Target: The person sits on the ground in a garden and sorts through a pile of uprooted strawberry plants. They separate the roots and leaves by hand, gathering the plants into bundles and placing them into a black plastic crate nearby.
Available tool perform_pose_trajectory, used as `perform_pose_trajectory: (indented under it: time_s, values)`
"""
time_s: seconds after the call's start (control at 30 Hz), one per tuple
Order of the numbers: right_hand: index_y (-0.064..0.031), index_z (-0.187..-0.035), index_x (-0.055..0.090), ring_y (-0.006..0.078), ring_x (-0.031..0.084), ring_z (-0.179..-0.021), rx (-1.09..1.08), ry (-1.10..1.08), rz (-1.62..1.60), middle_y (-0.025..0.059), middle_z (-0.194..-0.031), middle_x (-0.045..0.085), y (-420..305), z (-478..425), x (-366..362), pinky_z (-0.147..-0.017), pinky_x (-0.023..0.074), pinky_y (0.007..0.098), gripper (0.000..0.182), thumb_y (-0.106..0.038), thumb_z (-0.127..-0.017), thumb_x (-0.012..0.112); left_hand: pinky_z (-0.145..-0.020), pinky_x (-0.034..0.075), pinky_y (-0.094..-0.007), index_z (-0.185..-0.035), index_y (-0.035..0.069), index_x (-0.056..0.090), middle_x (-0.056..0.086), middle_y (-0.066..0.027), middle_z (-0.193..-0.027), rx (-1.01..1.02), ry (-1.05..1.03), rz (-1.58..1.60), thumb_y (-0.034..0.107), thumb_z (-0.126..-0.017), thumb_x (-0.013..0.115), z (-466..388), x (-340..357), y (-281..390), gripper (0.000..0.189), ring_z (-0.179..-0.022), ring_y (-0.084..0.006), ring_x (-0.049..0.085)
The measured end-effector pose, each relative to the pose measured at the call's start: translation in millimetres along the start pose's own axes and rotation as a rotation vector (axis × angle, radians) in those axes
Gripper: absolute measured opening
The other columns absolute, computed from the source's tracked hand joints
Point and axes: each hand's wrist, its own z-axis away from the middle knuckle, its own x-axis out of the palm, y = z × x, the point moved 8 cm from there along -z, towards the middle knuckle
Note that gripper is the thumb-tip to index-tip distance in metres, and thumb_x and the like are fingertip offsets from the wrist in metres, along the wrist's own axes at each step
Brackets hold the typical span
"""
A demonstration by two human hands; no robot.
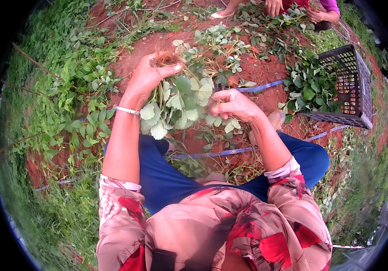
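Observation:
My left hand (146, 78) is closed around a bunch of leafy seedlings, which look like strawberry plants (177, 101). Their brown roots (166, 59) stick up between thumb and fingers, and the pale-backed leaves hang down below. To the right of the bunch is my right hand (237, 106), with thumb and forefinger bent close together beside the leaves. Whether those fingertips pinch a stem or leaf is not clear. More uprooted seedlings (219, 42) lie on the red soil just beyond my hands.
A black plastic crate (363, 88), tipped on its side, holds leafy plants (310, 84) at right. Blue strips (261, 87) cross the soil. A co-worker's hand (316, 15) holds plants at the top right. Dense green growth (75, 88) covers the left side.

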Motion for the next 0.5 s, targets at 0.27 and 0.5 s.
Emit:
perform_pose_trajectory:
  time_s: [0.27,0.5]
  values:
    - [-0.0026,-0.084,0.063,0.0024,0.034,-0.04,-0.125,0.087,-0.208,-0.0011,-0.051,0.049,-9.9,26.8,-37.1,-0.038,0.0238,0.0178,0.031,-0.032,-0.082,0.053,-0.069,0.045,-0.0252,-0.095,-0.002,0.06,0.064,-0.0057,-0.085,0.089,0.046,-0.316,0.006,-0.072,0.065,-17.4,10.6,-11.3,0.025,-0.076,-0.0106,0.057]
    - [-0.0036,-0.074,0.06,0.0083,0.048,-0.046,-0.156,0.234,-0.146,0.0026,-0.059,0.056,-17.7,48.7,-31.6,-0.044,0.036,0.0207,0.019,-0.02,-0.076,0.053,-0.068,0.045,-0.0248,-0.1,-0.001,0.06,0.064,-0.0063,-0.083,0.015,0.079,-0.223,0.01,-0.071,0.068,-30.6,32.2,-19.2,0.032,-0.072,-0.0105,0.057]
